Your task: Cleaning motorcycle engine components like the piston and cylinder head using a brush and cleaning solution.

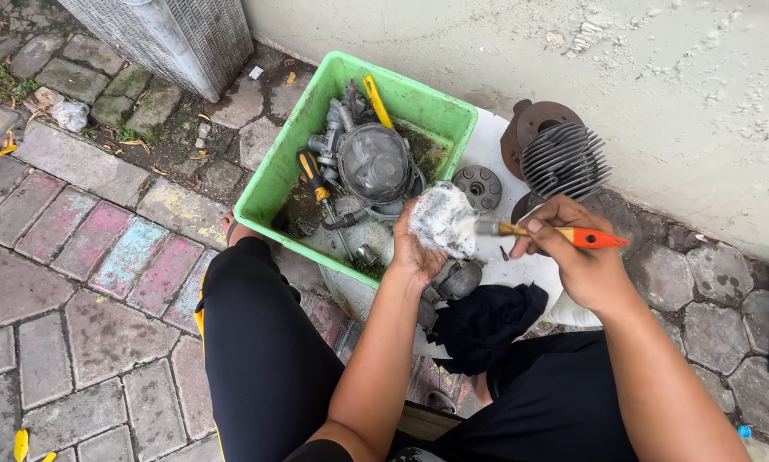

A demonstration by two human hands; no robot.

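Over the near rim of the green plastic tub [264, 184], the person's left hand [414, 248] holds up a small metal part [442, 218] that is coated white with foam, its grip closed around the lower side of the piece. The right hand [573, 248] pinches an orange-handled brush [555, 233] between thumb and fingers, the bristle end touching the foamy part. Judging by the lather, scrubbing of this piece is well under way, though it has not been rinsed. Much seems left: inside the tub a round grey engine cover [374, 162], other greasy parts and two yellow-handled screwdrivers [314, 178] lie in dirty water with no foam on them. Beside the tub, on a white sheet, a finned cylinder [564, 161] and a round grey disc [478, 186] rest near the wall. A black rag [487, 321] lies between the person's knees on the paving.
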